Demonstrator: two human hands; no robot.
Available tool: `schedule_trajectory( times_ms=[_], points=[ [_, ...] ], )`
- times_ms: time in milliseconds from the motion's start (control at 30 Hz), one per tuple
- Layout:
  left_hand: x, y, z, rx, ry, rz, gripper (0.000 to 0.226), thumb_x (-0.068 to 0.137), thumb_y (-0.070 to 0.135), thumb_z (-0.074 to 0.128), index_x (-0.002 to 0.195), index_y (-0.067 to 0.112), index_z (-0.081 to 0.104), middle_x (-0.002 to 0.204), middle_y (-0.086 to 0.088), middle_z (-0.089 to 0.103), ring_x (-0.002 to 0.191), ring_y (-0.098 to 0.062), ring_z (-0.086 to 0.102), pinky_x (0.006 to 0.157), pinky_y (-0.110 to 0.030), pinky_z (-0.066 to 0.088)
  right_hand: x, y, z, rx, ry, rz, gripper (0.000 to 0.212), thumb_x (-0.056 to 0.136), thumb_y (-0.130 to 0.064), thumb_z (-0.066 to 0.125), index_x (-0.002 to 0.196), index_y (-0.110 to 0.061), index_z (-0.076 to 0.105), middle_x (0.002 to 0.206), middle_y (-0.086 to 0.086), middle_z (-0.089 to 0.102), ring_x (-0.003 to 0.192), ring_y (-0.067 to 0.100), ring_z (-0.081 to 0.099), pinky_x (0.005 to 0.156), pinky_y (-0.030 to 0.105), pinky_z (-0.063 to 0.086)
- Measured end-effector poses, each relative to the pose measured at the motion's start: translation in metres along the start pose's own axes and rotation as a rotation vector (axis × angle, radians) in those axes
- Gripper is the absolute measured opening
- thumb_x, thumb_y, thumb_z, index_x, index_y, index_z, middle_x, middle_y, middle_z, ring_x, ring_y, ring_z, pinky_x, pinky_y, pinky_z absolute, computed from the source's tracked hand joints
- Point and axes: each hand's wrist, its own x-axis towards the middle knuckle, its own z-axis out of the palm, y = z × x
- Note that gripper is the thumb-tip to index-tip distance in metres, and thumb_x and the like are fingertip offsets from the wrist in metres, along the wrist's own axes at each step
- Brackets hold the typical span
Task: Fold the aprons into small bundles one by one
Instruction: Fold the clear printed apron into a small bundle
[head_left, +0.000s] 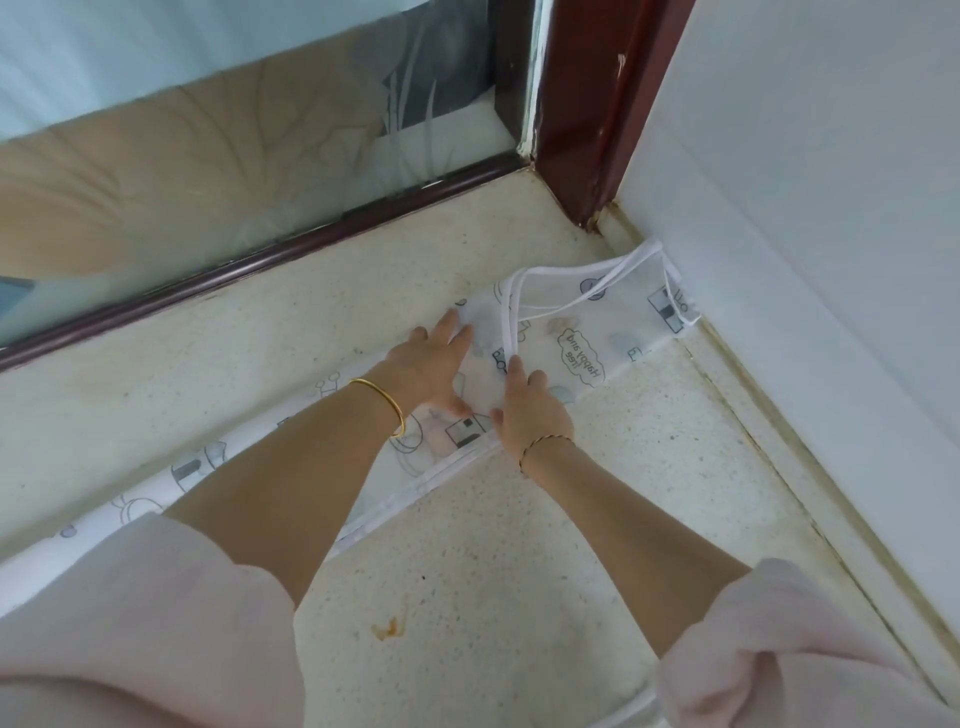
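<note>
**Apron (618, 332) folded to a strip, bundle not yet made**

Pink sleeves (156, 613) are being seen nearest the camera, with both forearms being reached out over the speckled counter (467, 571). An orange stain (387, 630) is being left well short of the work. Further out, a gold bangle (382, 405) is being worn on the left wrist and a thin cord bracelet (545, 447) on the right.

Now the action. The apron is being laid out as a long narrow strip. It is running from the near left, under the left forearm, to the far right corner against the white wall (805, 208). At mid-strip the left hand (431, 364) is being pressed flat on the fabric, fingers straight and spread, nothing gripped. Just beside it, on the same patch, the right hand (530, 410) is being set on the cloth, forefinger stretched to the white trim (511, 332). Whether its other fingers are pinching a fold cannot be told.

Beyond the hands the far end is being left loose, its white ties (587, 298) looped on top. Behind that, window glass (234, 156) and a dark wooden frame (582, 130) are being faced.

By the look of it, the lengthwise folding is done, and the strip is yet to be folded end over end into a bundle. Only this one apron is being shown, so how many remain cannot be told.
</note>
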Motion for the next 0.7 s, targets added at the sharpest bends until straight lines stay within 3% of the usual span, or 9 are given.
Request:
schedule_trajectory(
  times_ms=[167, 367, 467, 567, 700],
  points=[
    [0.01, -0.013, 0.005, -0.139, 0.022, -0.071, 0.081, 0.091, 0.054, 0.047, 0.151, 0.03, -0.002, 0.156, 0.011, -0.02, 0.135, -0.037, 0.027, 0.107, -0.046, 0.034, 0.004, -0.008, 0.009, -0.11, 0.048, 0.017, 0.071, 0.096, -0.014, 0.048, 0.15, -0.014, 0.001, 0.128, 0.014, 0.034, 0.103, 0.027, 0.053, 0.068, 0.03, 0.044],
    [-0.011, -0.037, 0.023, -0.29, 0.072, -0.233, 0.071, 0.098, 0.04, 0.04, 0.151, 0.017, 0.0, 0.155, -0.003, -0.02, 0.13, -0.036, 0.038, 0.104, -0.042, 0.039, 0.009, -0.034, 0.008, -0.281, 0.084, -0.142, 0.074, 0.088, -0.006, 0.053, 0.149, -0.021, 0.013, 0.13, 0.016, 0.032, 0.104, 0.03, 0.046, 0.073, 0.03, 0.042],
    [-0.039, -0.05, 0.026, -0.385, 0.181, -0.18, 0.056, 0.099, 0.021, 0.041, 0.148, 0.008, 0.017, 0.156, -0.012, -0.001, 0.125, -0.032, 0.045, 0.1, -0.038, 0.041, 0.018, -0.036, 0.002, -0.353, 0.084, -0.213, 0.074, 0.087, -0.005, 0.053, 0.148, -0.024, 0.015, 0.132, 0.017, 0.03, 0.107, 0.031, 0.043, 0.081, 0.031, 0.042],
    [-0.072, -0.061, 0.042, -0.367, 0.274, -0.113, 0.038, 0.096, 0.007, 0.043, 0.134, 0.007, 0.043, 0.145, -0.013, 0.024, 0.099, -0.033, 0.058, 0.086, -0.036, 0.048, 0.027, -0.035, -0.007, -0.393, 0.102, -0.235, 0.072, 0.086, -0.004, 0.052, 0.146, -0.026, 0.018, 0.133, 0.018, 0.03, 0.106, 0.031, 0.042, 0.083, 0.032, 0.041],
    [-0.107, -0.071, 0.075, -0.41, 0.251, -0.128, 0.041, 0.093, 0.003, 0.044, 0.132, 0.012, 0.046, 0.119, -0.014, 0.039, 0.079, -0.031, 0.053, 0.072, -0.035, 0.048, 0.032, -0.035, -0.01, -0.45, 0.123, -0.232, 0.073, 0.085, -0.004, 0.055, 0.145, -0.025, 0.021, 0.131, 0.018, 0.031, 0.106, 0.031, 0.042, 0.081, 0.031, 0.041]
  ],
)
